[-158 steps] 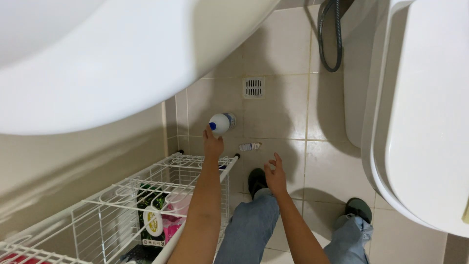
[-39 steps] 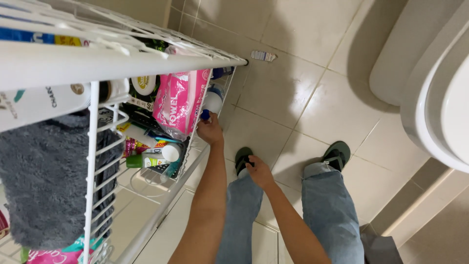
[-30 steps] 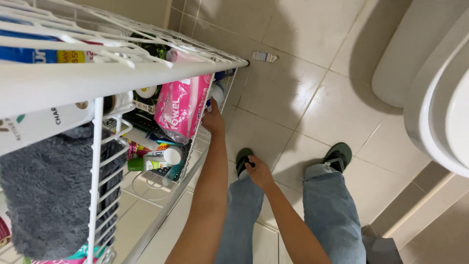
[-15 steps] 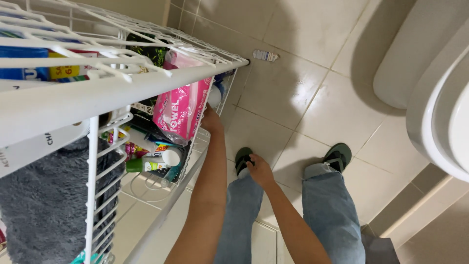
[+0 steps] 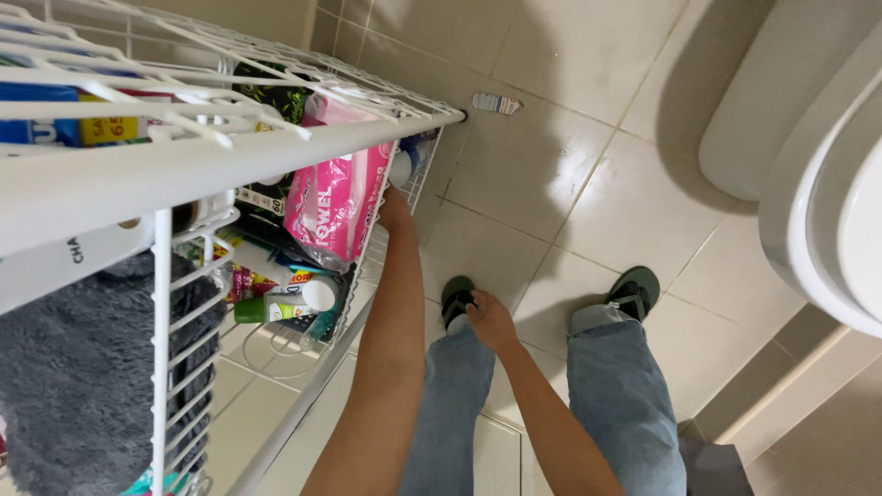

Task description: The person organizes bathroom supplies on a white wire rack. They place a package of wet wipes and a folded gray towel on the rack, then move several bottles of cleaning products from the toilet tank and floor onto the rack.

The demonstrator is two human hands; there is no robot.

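1. Bottle (image 5: pixel 401 168), white, blue-capped: already inside the wire rack (image 5: pixel 276 147), low, behind the pink pack (image 5: pixel 335 207)
2. Left hand (image 5: pixel 393 209) at the bottle; grip hidden, cannot tell
3. Right hand (image 5: pixel 491 320) loosely curled on knee, holding nothing
4. Left to do: withdrawing the arm

Head cam, steep down, close over rack (image 5: pixel 276 152)

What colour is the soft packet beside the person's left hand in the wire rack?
Bright pink with white lettering; the packet shows best in the head view.
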